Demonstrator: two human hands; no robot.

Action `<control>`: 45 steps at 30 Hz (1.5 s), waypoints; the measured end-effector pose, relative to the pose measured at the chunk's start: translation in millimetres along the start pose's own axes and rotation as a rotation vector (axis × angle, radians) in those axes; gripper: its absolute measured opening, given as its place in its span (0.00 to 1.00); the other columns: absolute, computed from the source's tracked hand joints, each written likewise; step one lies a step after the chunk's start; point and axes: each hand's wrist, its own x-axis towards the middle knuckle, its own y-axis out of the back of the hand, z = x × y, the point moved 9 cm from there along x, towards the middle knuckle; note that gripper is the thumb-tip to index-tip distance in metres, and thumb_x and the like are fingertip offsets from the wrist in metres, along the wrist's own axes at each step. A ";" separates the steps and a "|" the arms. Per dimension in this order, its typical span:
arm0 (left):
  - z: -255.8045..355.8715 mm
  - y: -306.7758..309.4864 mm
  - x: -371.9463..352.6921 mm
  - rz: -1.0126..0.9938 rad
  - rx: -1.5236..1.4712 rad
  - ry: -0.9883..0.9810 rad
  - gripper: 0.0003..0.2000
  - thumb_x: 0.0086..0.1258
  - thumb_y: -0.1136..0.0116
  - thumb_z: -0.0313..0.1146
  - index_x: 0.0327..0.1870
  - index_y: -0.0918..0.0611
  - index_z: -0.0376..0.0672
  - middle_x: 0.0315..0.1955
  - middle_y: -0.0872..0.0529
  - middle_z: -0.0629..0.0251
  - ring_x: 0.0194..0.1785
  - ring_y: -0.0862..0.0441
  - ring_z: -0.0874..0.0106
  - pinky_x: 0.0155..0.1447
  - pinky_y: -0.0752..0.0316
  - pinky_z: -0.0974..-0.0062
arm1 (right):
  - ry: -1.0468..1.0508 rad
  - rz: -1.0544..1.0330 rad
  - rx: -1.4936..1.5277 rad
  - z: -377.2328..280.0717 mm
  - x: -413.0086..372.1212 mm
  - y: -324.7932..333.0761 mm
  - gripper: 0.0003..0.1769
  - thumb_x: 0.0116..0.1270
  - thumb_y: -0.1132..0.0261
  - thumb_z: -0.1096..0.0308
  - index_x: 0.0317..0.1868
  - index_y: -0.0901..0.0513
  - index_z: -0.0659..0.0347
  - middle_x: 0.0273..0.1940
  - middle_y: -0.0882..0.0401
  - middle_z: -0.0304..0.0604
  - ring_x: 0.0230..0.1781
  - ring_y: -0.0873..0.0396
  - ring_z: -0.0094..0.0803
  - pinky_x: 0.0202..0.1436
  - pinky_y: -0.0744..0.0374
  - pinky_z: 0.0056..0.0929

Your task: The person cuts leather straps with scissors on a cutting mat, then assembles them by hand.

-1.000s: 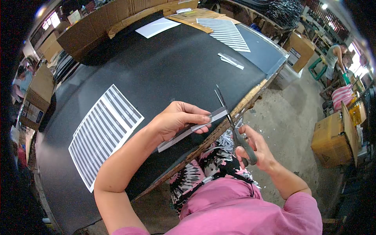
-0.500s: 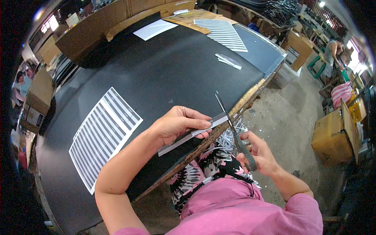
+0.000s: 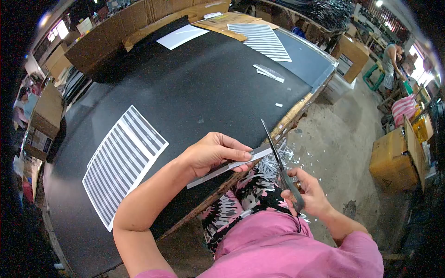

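Note:
My left hand point(image 3: 223, 152) pinches a grey and white paper strip point(image 3: 208, 177) between thumb and fingers over the table's front edge. The strip's right end reaches toward the scissors point(image 3: 277, 155), whose dark blades point up and away. My right hand point(image 3: 308, 192) is closed around the scissors' handles, off the table's edge. Left of my left arm lies a striped paper sheet point(image 3: 123, 162) on the black tabletop. A small white cut piece point(image 3: 278, 105) rests near the right edge, with several narrow strips point(image 3: 269, 72) farther back.
At the back are a white sheet point(image 3: 181, 36), another striped sheet point(image 3: 264, 41) and a long cardboard box point(image 3: 125, 32). Paper scraps point(image 3: 271, 166) gather below the table edge. Cardboard boxes point(image 3: 394, 160) stand on the floor at right, where another person point(image 3: 390, 65) bends over.
A small white piece now lies on the table near the right edge, where none lay before. The scissors and my right hand have shifted slightly down and right.

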 end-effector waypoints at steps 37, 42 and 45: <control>87.9 -21.2 -46.4 -0.136 0.831 -0.815 0.18 0.59 0.32 0.25 0.52 0.16 0.38 0.44 0.15 0.63 0.48 0.19 0.73 0.54 0.26 0.76 | 0.508 -0.049 -0.065 -170.4 96.1 -4.5 0.25 0.53 0.25 0.75 0.49 0.28 0.65 0.24 0.23 0.38 0.12 0.27 0.23 0.14 0.34 0.20; 84.1 -14.0 -42.0 -0.138 0.717 -0.665 0.19 0.58 0.30 0.26 0.53 0.16 0.40 0.45 0.15 0.64 0.48 0.19 0.73 0.53 0.25 0.76 | 0.509 -0.064 -0.113 -177.7 98.6 -6.9 0.25 0.53 0.25 0.75 0.49 0.28 0.65 0.23 0.23 0.38 0.12 0.27 0.23 0.14 0.34 0.20; 84.6 -12.1 -40.7 -0.142 0.771 -0.740 0.19 0.58 0.30 0.26 0.53 0.16 0.40 0.45 0.15 0.64 0.48 0.20 0.74 0.53 0.25 0.76 | 0.512 -0.065 -0.130 -179.9 98.9 -7.3 0.25 0.54 0.25 0.74 0.49 0.29 0.65 0.23 0.23 0.38 0.13 0.26 0.23 0.14 0.33 0.20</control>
